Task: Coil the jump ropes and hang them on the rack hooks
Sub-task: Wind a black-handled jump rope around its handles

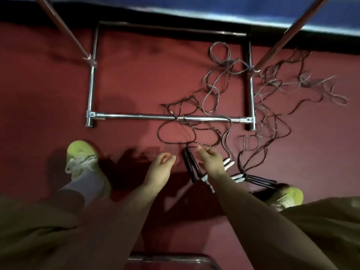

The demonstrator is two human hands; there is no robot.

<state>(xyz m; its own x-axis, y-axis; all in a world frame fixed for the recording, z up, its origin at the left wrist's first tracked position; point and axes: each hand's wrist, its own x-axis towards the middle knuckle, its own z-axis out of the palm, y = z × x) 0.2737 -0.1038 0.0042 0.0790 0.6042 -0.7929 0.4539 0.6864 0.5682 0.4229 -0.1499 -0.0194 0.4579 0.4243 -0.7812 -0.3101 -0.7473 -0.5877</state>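
Several jump ropes [224, 98] lie tangled on the red floor, their cords crossing the chrome base bar [136, 116] of the rack. Black handles [190, 164] and white handles [229, 165] lie together near my feet. My right hand [209, 158] hovers over the black handles with its fingers curled, just above a thin dark cord; whether it pinches the cord I cannot tell. My left hand [160, 166] is beside it on the left, palm up, fingers loosely apart and holding nothing. No hooks are in view.
Two slanted chrome rack poles [64, 30] [288, 34] rise from the base frame. My feet in yellow-green shoes [83, 162] [286, 197] stand either side of the handles. A blue mat edge [253, 14] runs along the top. Another chrome bar [169, 259] lies at the bottom.
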